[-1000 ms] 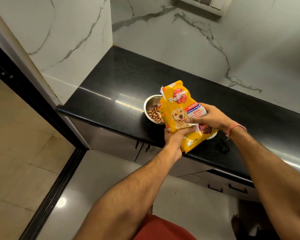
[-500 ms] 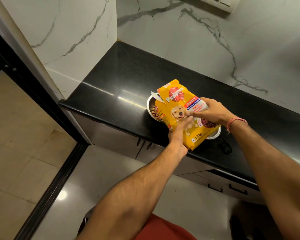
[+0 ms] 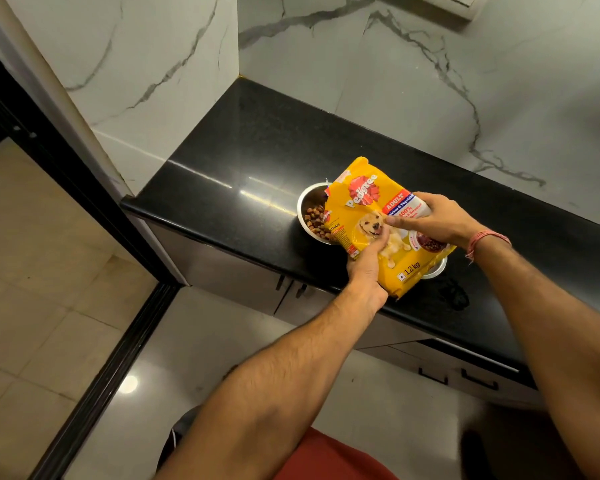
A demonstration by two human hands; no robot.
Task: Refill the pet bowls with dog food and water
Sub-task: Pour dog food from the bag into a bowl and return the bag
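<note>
A yellow bag of dog food (image 3: 364, 216) is held tilted over the black counter, its torn top at a steel bowl (image 3: 309, 202) that holds brown kibble (image 3: 315, 221). My left hand (image 3: 366, 268) grips the bag's lower left edge. My right hand (image 3: 437, 220) holds the bag from its right side, thumb across the front. A second steel bowl (image 3: 435, 270) shows only as a rim under the bag's lower right corner; its contents are hidden.
The black counter (image 3: 250, 161) ends in a front edge above grey drawers with dark handles (image 3: 478, 381). White marble walls close it off at the back and left. A black door frame (image 3: 66, 174) stands at the left over a glossy floor.
The bag's top has lifted a little and turned more upright over the bowl. Both hands keep their hold on the bag. The camera has shifted slightly.
</note>
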